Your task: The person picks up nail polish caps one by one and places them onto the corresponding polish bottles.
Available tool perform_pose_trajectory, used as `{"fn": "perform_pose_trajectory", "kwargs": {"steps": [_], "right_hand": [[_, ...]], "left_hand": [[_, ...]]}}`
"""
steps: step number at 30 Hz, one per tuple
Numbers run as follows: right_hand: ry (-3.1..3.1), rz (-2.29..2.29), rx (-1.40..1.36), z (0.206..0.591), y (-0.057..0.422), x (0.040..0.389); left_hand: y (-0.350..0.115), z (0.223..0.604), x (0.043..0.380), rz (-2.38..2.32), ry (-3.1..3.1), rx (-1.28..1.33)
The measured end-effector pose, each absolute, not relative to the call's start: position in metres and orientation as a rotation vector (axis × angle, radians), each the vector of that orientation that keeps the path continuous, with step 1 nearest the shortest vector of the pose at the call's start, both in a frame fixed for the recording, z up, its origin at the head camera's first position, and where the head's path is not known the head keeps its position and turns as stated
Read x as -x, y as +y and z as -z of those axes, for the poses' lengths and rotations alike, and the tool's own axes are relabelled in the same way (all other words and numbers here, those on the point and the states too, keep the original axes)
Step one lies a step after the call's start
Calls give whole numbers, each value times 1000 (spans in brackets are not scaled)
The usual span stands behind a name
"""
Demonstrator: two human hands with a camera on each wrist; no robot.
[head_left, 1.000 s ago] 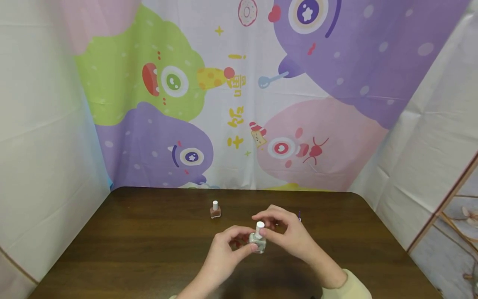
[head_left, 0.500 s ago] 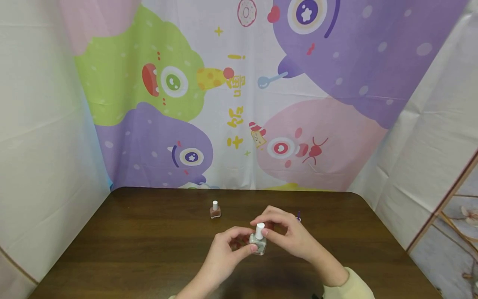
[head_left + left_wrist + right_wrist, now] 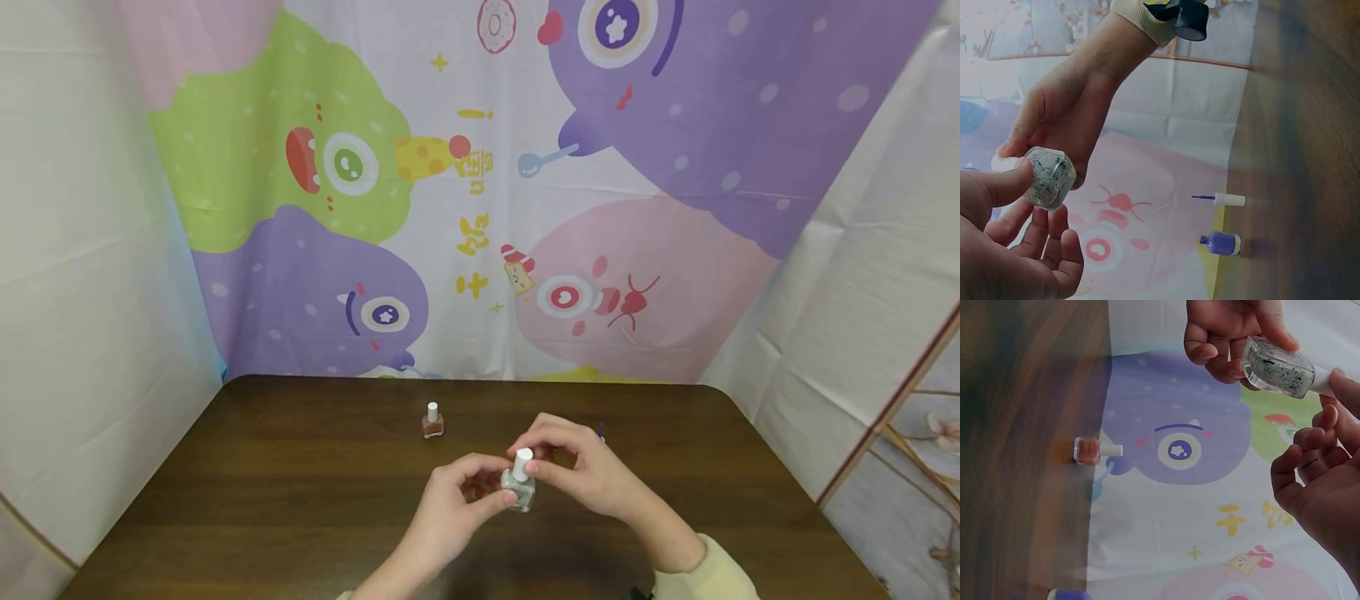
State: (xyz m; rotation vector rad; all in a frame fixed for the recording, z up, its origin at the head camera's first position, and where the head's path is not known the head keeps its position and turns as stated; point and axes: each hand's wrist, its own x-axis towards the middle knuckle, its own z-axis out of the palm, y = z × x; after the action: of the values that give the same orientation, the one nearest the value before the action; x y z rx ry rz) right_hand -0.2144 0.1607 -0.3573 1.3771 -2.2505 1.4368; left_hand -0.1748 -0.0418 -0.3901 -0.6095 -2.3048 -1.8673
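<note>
Above the table, my left hand (image 3: 447, 506) grips the clear glass body of a nail polish bottle (image 3: 519, 495), thumb on its near side. Pale polish with dark flecks fills it, clearest in the left wrist view. My right hand (image 3: 588, 471) pinches the bottle's white cap (image 3: 523, 463) between thumb and fingers; the cap sits on the neck. Some fingertips are hidden behind the bottle. In the left wrist view, an uncapped purple nail polish bottle (image 3: 1222, 244) stands beside its white cap (image 3: 1230, 199), brush upward; my right hand mostly hides them from the head view.
A capped brown-pink nail polish bottle (image 3: 432, 426) stands upright toward the back of the dark wooden table (image 3: 300, 475). Behind the table hangs a curtain (image 3: 472, 333) printed with cartoon monsters. Pale cloth covers both sides.
The bottle and both hands have dropped very slightly in the head view. My right fingers have shifted a little around the cap; the left grip looks the same.
</note>
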Motion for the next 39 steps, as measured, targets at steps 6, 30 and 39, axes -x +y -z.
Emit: {"fn": "perform_pose_trajectory", "kwargs": {"steps": [6, 30, 39], "right_hand": [[-2268, -1443, -1343, 359, 162, 215], [-2305, -1475, -1174, 348, 153, 202], [-2295, -1493, -1153, 367, 156, 213]], "left_hand": [[-41, 390, 174, 1866, -2303, 606], [-34, 387, 172, 1844, -2279, 600], [-33, 388, 172, 1837, -2268, 610]]}}
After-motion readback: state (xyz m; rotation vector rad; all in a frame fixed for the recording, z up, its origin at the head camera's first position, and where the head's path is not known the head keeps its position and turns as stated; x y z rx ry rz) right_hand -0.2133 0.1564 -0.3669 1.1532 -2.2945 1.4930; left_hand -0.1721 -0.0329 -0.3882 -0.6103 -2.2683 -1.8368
